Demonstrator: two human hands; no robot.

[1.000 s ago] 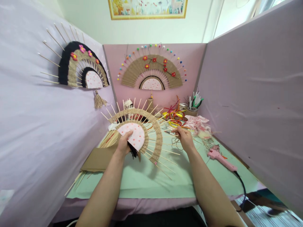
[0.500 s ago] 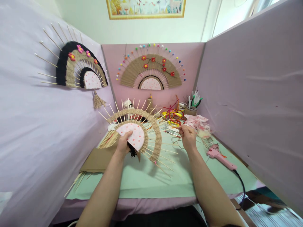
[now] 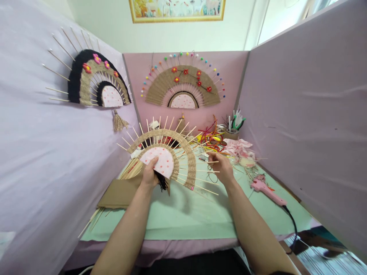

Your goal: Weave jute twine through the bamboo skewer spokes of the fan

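I've got the woven fan (image 3: pixel 164 162) gripped in my left hand (image 3: pixel 149 175); can't tell whether my right hand (image 3: pixel 224 169) pinches anything. Around the fan: pipe cleaners (image 3: pixel 216 139) at 2 o'clock, pink glue gun (image 3: pixel 268 193) between 3 and 4.

Gold-framed picture (image 3: pixel 176 17) high on pale wall (image 3: pixel 97 23). Flowered tan fan (image 3: pixel 162 87) on pink panel (image 3: pixel 133 63). Black-and-tan fan (image 3: pixel 85 84) on left partition (image 3: pixel 31 164). Pink glue gun (image 3: pixel 269 194) on green tabletop (image 3: pixel 203 225).
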